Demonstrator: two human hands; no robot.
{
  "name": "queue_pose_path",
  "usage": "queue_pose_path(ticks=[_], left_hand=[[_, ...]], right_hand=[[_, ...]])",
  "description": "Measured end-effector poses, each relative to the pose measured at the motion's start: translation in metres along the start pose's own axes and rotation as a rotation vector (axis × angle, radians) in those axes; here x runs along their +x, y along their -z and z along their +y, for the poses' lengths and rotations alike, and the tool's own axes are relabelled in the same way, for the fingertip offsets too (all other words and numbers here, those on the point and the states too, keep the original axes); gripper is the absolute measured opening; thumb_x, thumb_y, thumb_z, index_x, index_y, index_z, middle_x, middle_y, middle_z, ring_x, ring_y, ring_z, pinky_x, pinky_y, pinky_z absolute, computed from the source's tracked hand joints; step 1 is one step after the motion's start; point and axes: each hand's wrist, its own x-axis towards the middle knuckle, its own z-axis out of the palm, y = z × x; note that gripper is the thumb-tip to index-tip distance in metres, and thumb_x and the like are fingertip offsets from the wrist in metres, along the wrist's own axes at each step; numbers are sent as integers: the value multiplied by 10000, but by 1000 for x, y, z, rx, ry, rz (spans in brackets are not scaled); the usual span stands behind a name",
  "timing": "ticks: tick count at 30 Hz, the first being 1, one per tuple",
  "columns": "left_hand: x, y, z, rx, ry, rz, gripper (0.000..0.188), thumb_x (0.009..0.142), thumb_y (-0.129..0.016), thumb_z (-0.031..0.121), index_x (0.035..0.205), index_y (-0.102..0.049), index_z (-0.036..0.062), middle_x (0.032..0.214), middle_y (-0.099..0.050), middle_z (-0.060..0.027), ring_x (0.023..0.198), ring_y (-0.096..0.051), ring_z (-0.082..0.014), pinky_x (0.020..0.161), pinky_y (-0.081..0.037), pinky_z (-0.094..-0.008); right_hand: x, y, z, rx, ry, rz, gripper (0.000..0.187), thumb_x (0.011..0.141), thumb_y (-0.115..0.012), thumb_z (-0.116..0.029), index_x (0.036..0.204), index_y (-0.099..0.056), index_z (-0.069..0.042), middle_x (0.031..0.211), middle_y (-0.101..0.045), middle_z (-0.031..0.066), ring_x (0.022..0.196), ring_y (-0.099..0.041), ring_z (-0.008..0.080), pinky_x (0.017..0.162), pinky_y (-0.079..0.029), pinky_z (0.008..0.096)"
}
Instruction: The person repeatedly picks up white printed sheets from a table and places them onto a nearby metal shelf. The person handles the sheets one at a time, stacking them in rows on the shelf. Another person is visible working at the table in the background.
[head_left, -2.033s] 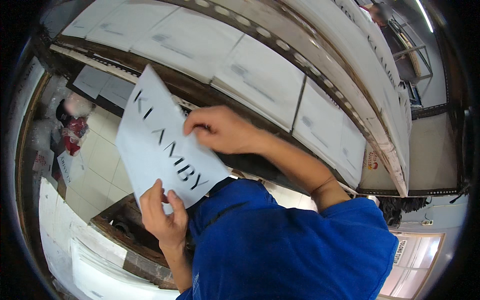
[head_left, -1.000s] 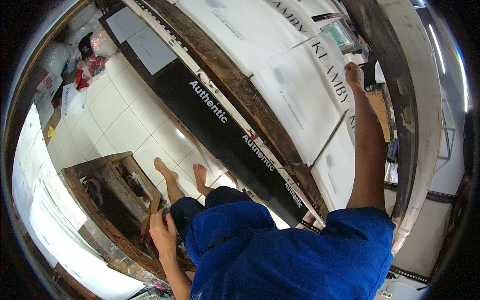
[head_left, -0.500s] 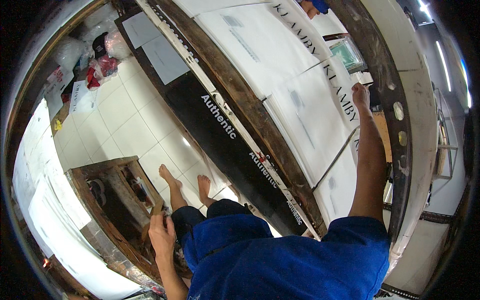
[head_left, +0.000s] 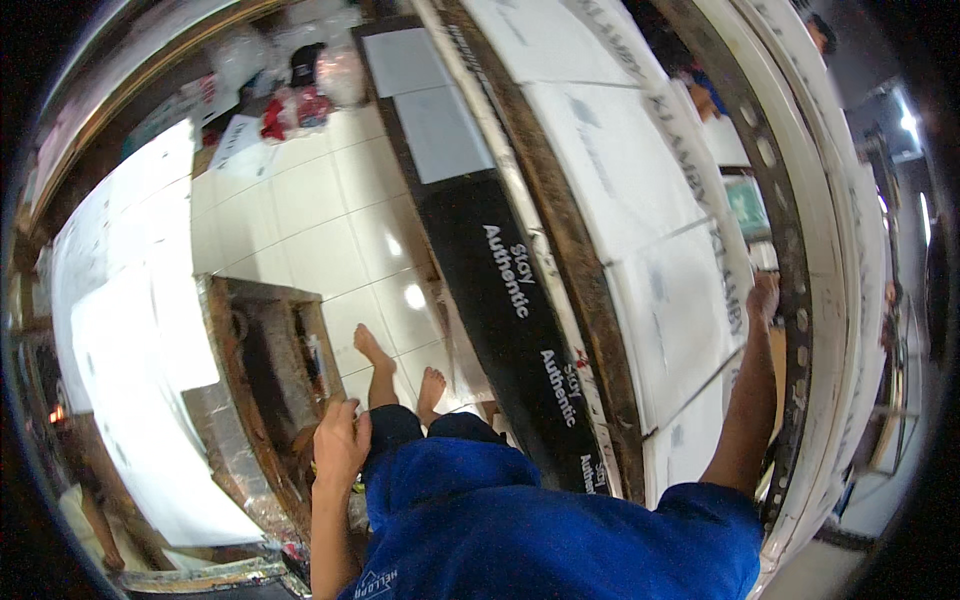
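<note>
My right arm reaches out over the long table on the right. My right hand [head_left: 763,294] is closed at its far edge, beside a small white block [head_left: 762,256]. What its fingers grip, if anything, is hidden. Under and beside that arm lie white printed sheets [head_left: 655,300] in a row, marked with dark lettering and faint grey prints. My left hand [head_left: 341,442] hangs low near the corner of a worn wooden cabinet [head_left: 262,290]. Its fingers are loosely bent, the thumb stands apart, and nothing shows in it.
A black board [head_left: 480,250] with white lettering runs along the table's near side, with grey panels [head_left: 440,120] on it. White sheets [head_left: 140,330] cover another table at left. Plastic bags [head_left: 340,75] lie on the tiled floor [head_left: 320,220]. Another person's arm [head_left: 708,98] shows beyond the table.
The view has turned, so the tables stand more upright in it. My right hand appears lower and farther right, still closed. My left hand stays by the cabinet corner, its fingers more bent.
</note>
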Motion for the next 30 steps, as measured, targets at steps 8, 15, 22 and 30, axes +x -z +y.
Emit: queue_pose_path(ticks=[8, 15, 22, 30], left_hand=[[29, 48, -10, -93, 9, 161, 209, 825, -637, 112, 1007, -595, 18, 815, -566, -143, 628, -595, -303, 586, -486, -402], [62, 118, -24, -100, 57, 374, 209, 823, -643, 86, 1013, -595, 14, 805, -561, -138, 623, -591, -280, 560, -482, -387], [63, 160, -59, -67, 102, 514, 207, 818, -650, 78, 1013, -607, 20, 778, -556, -125, 608, -575, -268, 553, -473, -375], [47, 182, -79, -138, 252, 638, 236, 811, -662, 83, 1016, -606, -19, 853, -601, -154, 700, -629, -268, 589, -500, -351]], right_hand=[[27, 9, -118, 669, 112, 64, 211, 921, -495, -113, 1098, -599, -62, 1079, -629, 101, 984, -613, 238, 794, -482, 344], [-14, 145, -440, 1315, 364, -441, 219, 944, -497, -111, 1148, -565, -71, 1046, -632, 41, 891, -625, 140, 710, -470, 261], [-135, 188, -653, 1467, 692, -1029, 213, 923, -551, -126, 1092, -597, -5, 923, -628, 51, 824, -618, 127, 720, -474, 256], [-227, 81, -709, 1324, 445, -1425, 192, 931, -555, -178, 1063, -600, -45, 864, -604, 28, 751, -598, 125, 622, -468, 259]])
